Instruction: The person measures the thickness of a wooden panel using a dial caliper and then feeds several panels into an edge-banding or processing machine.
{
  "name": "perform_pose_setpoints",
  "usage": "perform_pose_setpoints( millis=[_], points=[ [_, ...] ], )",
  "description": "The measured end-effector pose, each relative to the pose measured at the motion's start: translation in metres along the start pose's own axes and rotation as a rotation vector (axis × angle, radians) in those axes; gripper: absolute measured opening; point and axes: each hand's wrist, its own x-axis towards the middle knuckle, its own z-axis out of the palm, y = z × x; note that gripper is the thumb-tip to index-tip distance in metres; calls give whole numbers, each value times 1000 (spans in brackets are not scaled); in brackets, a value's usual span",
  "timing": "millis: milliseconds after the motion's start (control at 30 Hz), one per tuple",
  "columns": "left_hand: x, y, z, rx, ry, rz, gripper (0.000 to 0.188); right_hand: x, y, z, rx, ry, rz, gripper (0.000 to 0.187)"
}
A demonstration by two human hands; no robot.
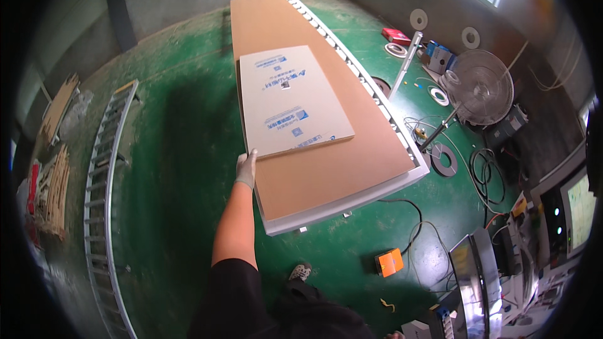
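My left hand (pixel 246 169), in a pale glove, is at the near left corner of a white-faced panel (pixel 295 107) with blue print. Its thumb lies along the panel's edge and the fingers are closed around that side, partly hidden. The panel lies flat on a larger brown board (pixel 339 172), set toward the left side. Under that board is a long table with a white frame (pixel 352 204) and a row of rollers along its right side. At the very bottom edge, a sliver of what looks like my right hand (pixel 394 336) shows; its fingers cannot be made out.
An aluminium ladder (pixel 103 194) lies on the left, near stacked wood strips (pixel 58 191). On the right are a large fan (pixel 480 88), coiled hoses (pixel 487 172), rolls of edging (pixel 444 160) and a machine with a screen (pixel 581 207). An orange box (pixel 390 263) and cables lie on the green floor (pixel 352 245).
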Motion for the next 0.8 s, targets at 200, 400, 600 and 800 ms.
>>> perform_pose_setpoints(
  millis=[200,400,600,800],
  points=[
    [-6,13,-21,73,-107,133,36,-29,3,3,-282,-253,54,17],
    [0,72,-42,-51,-120,-290,39,-17,18,-19,-155,-105,162,25],
    [-7,73,-40,134,-238,-276,39,19,38,25,-289,-124,149,32],
    [-68,53,-91,271,-484,-218,37,21,-4,135,-198,-420,17,22]
  ],
)
